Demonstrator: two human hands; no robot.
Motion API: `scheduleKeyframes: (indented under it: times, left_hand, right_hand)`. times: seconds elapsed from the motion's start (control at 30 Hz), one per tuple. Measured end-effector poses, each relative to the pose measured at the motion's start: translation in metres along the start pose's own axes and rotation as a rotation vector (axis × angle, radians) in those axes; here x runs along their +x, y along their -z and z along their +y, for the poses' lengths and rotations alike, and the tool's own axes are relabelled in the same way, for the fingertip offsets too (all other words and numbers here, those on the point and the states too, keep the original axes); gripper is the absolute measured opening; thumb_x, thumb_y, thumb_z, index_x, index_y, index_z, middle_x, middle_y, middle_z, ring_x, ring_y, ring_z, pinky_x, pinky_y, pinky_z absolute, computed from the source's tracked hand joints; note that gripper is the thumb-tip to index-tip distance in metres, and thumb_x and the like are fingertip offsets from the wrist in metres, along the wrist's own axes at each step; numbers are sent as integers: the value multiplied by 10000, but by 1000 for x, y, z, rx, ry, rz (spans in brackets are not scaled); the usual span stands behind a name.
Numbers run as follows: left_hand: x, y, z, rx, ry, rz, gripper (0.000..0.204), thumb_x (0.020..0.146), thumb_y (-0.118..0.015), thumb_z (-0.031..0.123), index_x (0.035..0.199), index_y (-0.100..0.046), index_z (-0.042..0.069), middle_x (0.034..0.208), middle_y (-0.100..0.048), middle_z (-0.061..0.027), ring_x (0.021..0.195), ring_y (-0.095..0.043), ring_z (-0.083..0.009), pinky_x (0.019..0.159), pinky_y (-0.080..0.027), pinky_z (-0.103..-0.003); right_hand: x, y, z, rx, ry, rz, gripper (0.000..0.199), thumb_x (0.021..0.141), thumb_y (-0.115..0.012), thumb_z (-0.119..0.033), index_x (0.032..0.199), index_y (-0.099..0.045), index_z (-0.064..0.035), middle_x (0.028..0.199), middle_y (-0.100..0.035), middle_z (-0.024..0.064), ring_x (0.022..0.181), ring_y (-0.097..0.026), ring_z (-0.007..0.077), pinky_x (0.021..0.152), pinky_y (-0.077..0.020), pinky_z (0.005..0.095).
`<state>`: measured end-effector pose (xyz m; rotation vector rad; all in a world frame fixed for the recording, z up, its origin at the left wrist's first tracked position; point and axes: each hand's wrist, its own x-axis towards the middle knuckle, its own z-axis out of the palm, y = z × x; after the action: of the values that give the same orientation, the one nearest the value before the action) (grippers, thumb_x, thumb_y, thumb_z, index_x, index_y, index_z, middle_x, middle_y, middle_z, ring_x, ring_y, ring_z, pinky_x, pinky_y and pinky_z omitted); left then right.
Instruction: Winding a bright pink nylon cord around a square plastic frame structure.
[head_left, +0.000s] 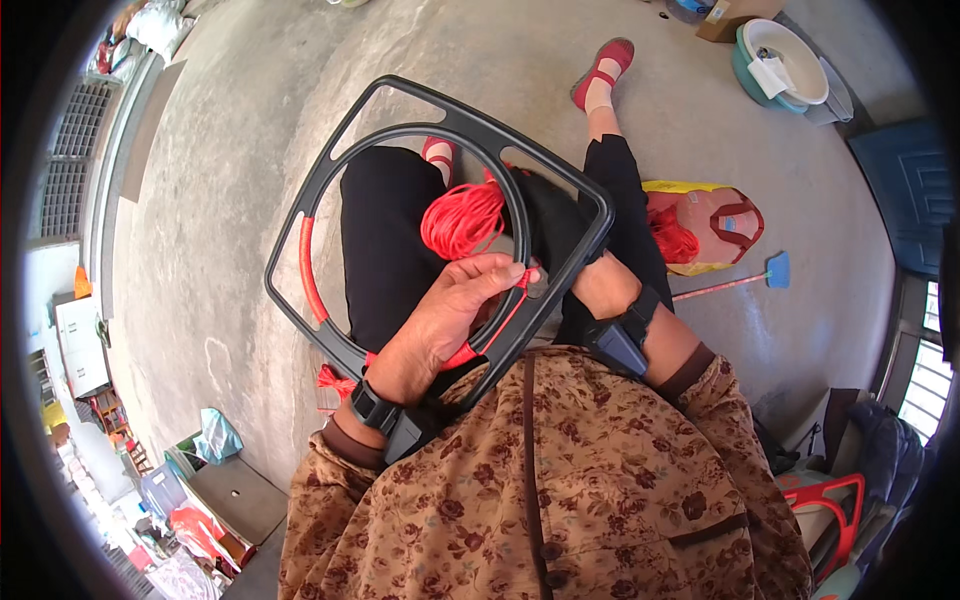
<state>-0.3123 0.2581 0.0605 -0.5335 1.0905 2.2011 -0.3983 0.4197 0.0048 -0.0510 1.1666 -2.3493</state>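
A black plastic frame (592, 238), squarish outside with a round ring inside, lies tilted over my lap. Red cord is wound tightly round the ring on its left side and along its lower part. My left hand (462, 303) reaches through the ring; its thumb and fingers pinch the red cord (527, 277) at the ring's right side. A looped hank of red cord (462, 222) hangs inside the ring, by the upper right of it. My right hand (606, 287) is behind the frame's right edge, and its fingers are mostly hidden there.
To the right lies a yellow-edged bag (735, 225) with red strands in it, near a blue-headed stick (778, 270). Basins (790, 65) stand at the far right, a red chair part (850, 520) at the lower right. Clutter (200, 520) fills the lower left.
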Motion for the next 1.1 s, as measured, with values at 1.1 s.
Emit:
scheduleKeyframes:
  times: [1.1]
  left_hand:
    - [6, 6, -5, 36, -180, 132, 138, 939, -645, 207, 884, -660, 82, 730, -606, 60, 599, -525, 2, 527, -405, -159]
  right_hand:
    - [-174, 125, -62, -58, -29, 528, 287, 1004, -476, -278, 1161, -540, -46, 921, -606, 39, 817, -605, 143, 784, -500, 300]
